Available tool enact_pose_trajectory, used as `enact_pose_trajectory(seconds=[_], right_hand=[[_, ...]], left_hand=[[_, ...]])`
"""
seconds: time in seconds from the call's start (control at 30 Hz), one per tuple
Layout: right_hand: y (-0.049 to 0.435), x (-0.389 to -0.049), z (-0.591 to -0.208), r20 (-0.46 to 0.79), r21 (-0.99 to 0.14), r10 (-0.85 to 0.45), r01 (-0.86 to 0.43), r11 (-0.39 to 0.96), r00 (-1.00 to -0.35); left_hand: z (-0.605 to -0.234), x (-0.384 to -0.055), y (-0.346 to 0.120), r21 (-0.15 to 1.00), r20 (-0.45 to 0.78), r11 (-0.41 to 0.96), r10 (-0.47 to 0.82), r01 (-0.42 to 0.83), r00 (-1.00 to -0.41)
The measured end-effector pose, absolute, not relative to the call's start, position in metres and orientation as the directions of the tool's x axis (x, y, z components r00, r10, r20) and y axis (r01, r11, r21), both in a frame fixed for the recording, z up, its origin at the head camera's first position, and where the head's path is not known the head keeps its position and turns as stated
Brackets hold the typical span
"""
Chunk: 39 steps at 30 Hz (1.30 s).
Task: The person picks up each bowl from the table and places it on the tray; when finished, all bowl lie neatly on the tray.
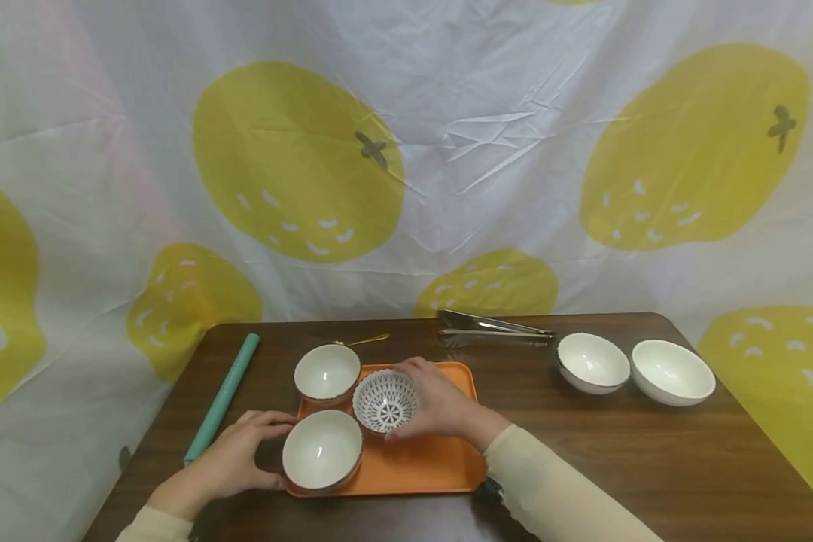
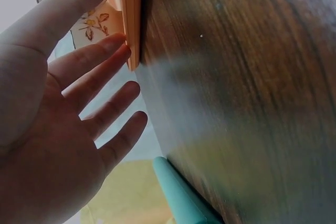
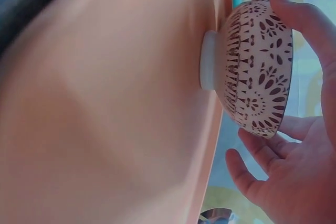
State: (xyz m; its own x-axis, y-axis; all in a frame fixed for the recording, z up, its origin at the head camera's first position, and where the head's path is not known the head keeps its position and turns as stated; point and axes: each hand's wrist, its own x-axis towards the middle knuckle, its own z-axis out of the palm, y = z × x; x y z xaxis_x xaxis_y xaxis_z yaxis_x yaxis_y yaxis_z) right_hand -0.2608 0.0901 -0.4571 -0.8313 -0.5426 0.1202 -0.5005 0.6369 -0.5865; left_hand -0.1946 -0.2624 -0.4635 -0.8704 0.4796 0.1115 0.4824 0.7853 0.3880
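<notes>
My right hand [image 1: 440, 403] holds a small bowl with a dark patterned inside [image 1: 382, 395], thumb on one side of the rim and fingers on the other. In the right wrist view this patterned bowl [image 3: 257, 72] stands on its foot on the orange tray [image 1: 427, 463]. Beside the tray's left edge, my left hand [image 1: 240, 455] has its fingers extended, the tips at the tray edge and the near white bowl [image 1: 321, 452]. A second white bowl [image 1: 327, 373] sits behind that one, at the tray's far left corner.
Two more white bowls [image 1: 592, 363] stand at the table's right side. Metal tongs [image 1: 494, 330] lie along the back, with a thin gold-coloured utensil [image 1: 369, 340] left of them. On the left lies a green roll [image 1: 223, 399]. A fruit-print cloth [image 1: 406, 150] hangs behind the table.
</notes>
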Motion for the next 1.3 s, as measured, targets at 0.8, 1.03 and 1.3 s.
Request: enact_pose_trajectory(seconds=[0.8, 1.03, 1.3], right_hand=[[0.23, -0.266, -0.445, 0.277, -0.457, -0.392, -0.479, 0.749, -0.877], [0.302, -0.275, -0.433, 0.252, -0.316, -0.301, -0.372, 0.873, -0.92], [0.357, -0.282, -0.429, 0.186, -0.222, -0.225, -0.264, 0.939, -0.957]], left_hand=[[-0.46, -0.19, -0.265, 0.388, 0.097, 0.803, 0.453, 0.453, -0.886], [-0.459, -0.19, -0.265, 0.377, 0.101, 0.804, 0.458, 0.46, -0.883], [-0.458, -0.189, -0.263, 0.378, 0.095, 0.805, 0.458, 0.458, -0.884]])
